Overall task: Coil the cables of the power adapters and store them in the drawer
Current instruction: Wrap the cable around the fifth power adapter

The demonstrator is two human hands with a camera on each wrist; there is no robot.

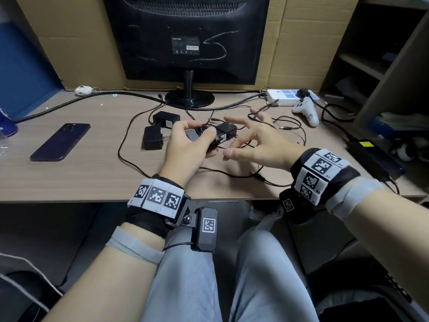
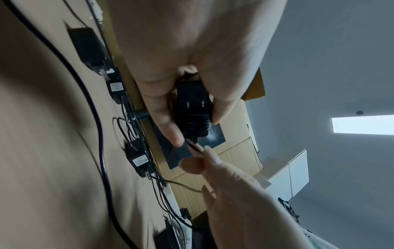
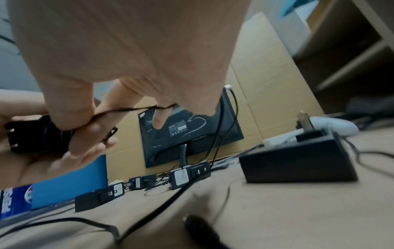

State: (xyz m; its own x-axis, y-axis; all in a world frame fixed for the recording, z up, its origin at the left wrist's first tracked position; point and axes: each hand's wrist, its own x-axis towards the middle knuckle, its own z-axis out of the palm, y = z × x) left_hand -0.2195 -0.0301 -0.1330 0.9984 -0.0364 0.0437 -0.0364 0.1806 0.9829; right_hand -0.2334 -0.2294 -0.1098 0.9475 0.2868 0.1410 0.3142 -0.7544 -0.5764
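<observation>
Broadly, wood-grain worktop (image 1: 92, 173) spanning the head view, backed by brown cardboard (image 1: 76, 38). Black monitor (image 1: 185, 38) turned back-side out, standing on its round foot at the far middle. Dark phone (image 1: 60, 141) flat at left, screen down. White power strip (image 1: 290, 96) at far right with a white game controller (image 1: 306, 110) just in front, touching or nearly so. Large black power brick (image 1: 373, 156) at the right edge. Three black power adapters on the worktop: one (image 1: 166, 119) near the monitor foot, one (image 1: 152, 137) just in front of it beside the left wrist, one (image 1: 226, 131) between the hands, behind the fingers. Thin loose cables (image 1: 290, 126) sprawled around and under both hands. Left hand (image 1: 185, 145) raised over the worktop, thumb and fingers clenched around a fourth power adapter (image 2: 192, 111), prongs facing the wrist camera, cable already wound in several turns around its body. Right hand (image 1: 257, 145) just beside it, thumb and forefinger pinching the thin cable (image 3: 127, 109) leading off the held adapter, remaining fingers spread loose. Drawer out of sight in all views.
</observation>
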